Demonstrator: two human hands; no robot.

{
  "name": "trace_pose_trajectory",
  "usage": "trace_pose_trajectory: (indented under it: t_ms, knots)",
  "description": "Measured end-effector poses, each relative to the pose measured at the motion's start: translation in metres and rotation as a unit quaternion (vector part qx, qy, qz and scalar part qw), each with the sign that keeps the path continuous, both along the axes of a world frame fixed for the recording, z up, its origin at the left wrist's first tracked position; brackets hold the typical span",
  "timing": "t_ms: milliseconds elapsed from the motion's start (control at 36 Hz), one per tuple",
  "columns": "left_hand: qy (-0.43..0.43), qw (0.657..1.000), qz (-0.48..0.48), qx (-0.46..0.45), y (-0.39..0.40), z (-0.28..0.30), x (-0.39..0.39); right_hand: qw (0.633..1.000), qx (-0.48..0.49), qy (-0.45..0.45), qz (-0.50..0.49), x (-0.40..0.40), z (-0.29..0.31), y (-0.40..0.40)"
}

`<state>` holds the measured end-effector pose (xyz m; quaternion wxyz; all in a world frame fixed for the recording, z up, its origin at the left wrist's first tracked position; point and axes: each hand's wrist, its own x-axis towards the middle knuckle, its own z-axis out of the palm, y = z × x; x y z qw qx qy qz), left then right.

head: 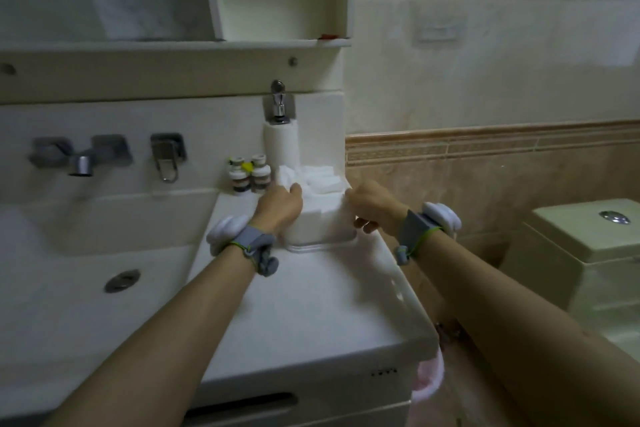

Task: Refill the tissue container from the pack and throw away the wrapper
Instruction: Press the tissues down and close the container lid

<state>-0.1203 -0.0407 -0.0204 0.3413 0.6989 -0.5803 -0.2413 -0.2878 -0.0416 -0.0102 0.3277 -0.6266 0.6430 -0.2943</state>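
At the frame centre, left hand (282,206) and right hand (372,206) are gripping the tissue container (323,230), fingers curled around its sides.

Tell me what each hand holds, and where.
Left hand grips the tissue container at its left side; right hand at its right side, thumb on the front.
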Motion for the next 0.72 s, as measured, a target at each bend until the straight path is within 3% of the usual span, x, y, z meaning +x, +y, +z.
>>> trace_pose_trajectory:
  t_ms: [83, 222, 417, 722]
  knots:
    - [0.117, 0.993, -0.018, 0.018, 0.007, 0.0, 0.0, 1.0, -0.001, -0.009, -0.004, 0.002, -0.001, 0.001]
    - [0.339, 0.939, -0.039, 0.027, 0.008, 0.009, 0.011, 1.0, -0.016, -0.021, -0.014, 0.01, 0.004, 0.003]
    - [0.299, 0.953, 0.014, -0.041, 0.009, 0.027, 0.053, 0.998, -0.046, -0.029, 0.027, 0.043, 0.017, 0.008]
    - [0.329, 0.94, 0.092, -0.022, 0.041, 0.007, 0.108, 0.997, -0.026, 0.015, 0.074, 0.104, 0.008, 0.027]
